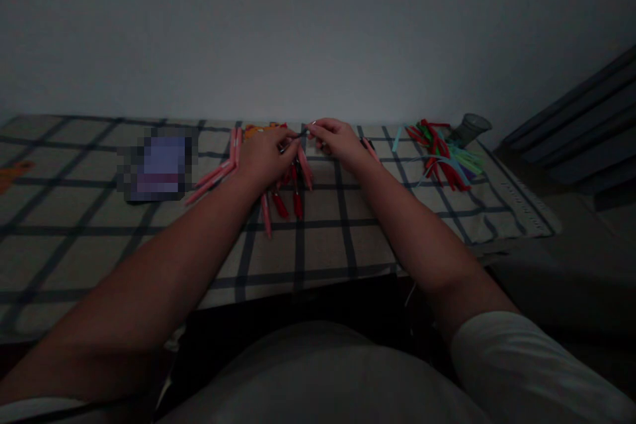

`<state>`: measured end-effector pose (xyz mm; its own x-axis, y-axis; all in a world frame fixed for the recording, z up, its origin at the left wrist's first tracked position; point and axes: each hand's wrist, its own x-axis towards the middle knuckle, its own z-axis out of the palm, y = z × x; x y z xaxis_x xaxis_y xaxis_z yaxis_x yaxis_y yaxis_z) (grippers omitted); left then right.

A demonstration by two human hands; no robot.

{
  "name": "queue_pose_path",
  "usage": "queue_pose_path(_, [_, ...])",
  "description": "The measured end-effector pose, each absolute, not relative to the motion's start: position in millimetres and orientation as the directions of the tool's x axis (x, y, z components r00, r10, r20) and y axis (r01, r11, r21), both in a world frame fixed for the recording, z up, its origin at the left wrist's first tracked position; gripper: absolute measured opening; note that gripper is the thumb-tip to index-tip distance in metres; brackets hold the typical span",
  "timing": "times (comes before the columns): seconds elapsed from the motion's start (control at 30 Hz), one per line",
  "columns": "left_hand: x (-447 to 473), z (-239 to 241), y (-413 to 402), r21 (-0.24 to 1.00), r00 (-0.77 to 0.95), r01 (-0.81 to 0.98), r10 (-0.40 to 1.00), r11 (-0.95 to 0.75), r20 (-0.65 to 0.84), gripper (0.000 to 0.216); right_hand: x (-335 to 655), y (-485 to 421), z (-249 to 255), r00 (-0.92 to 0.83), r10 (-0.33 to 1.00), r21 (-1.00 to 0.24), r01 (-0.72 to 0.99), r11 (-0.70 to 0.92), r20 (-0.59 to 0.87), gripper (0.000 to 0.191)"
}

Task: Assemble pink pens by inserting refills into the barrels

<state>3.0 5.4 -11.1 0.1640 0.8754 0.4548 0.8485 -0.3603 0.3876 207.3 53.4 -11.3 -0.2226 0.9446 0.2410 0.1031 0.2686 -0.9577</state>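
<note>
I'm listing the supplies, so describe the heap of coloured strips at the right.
The heap of coloured strips is a loose tangle: red, green, light blue, some purple. The narrow strips point various ways; their material is unclear. It lies on the checked cloth, close beside the dark container (contact unclear) and apart from the right hand.

The strips are pink, the tablecloth dark-checked.

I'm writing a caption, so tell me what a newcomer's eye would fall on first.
Probably the bright heap of red, green and blue strips at the right of the checked tablecloth. Next, the left hand and right hand, close together mid-table at something thin and dark, with pink and red pieces below. Then the blurred bluish screen at the left.
</note>
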Motion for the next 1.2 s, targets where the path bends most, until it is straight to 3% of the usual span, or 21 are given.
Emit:
queue_pose_path(0.3, [2,-10,5,0.390,0.169,0.844,0.873,-0.368,0.457,0.042,210,57,-16,-0.203,0.950,-0.967,0.041,0.251,0.238,0.036])
queue_pose_path(0.63, [2,-11,5,0.396,0.166,0.838,0.867,-0.375,0.470,0.043,206,45,-1,-0.127,0.974,-0.980,0.046,0.195,0.188,0.040])
queue_pose_path(1.0, [0,-13,8,0.408,0.173,0.835,0.880,-0.370,0.443,0.045,214,60,-12,-0.064,0.971,-0.971,-0.082,0.224,0.229,0.055])
queue_pose_path(1.2, [0,-15,10,0.405,0.172,0.829,0.866,-0.384,0.469,0.044,214,56,-7,-0.033,0.970,-0.969,-0.056,0.239,0.241,0.057])
